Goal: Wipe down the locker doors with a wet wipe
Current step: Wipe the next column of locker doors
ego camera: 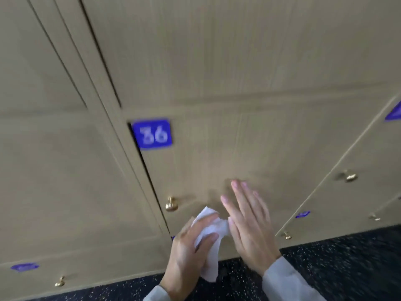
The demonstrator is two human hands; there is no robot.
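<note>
Both hands are up in front of the tan locker door (217,153), the one with the blue plate reading 36 (152,134) near its top left corner. The left hand (191,250) has its fingers curled round a white wet wipe (211,240), which is bunched between fingers and palm with a loose tail hanging down below the hand. The upper end of the wipe pokes out above the fingers, just right of the brass knob (171,204) at the door's left edge. The right hand (247,222) is flat, fingers straight and close together, grasping nothing; its inner edge sits right against the crumpled wipe, though the picture is smeared enough that I can't say for sure whether it touches the wipe or the door. A dark gap runs down the left side of door 36, beside the frame.

Pale grey sleeves (288,281) cover both wrists. To the right stand more lockers with small brass knobs (349,176) and bits of blue plates. Lower left, another blue plate (25,266) and knob (60,282) show. Along the bottom runs a dark speckled floor (347,261).
</note>
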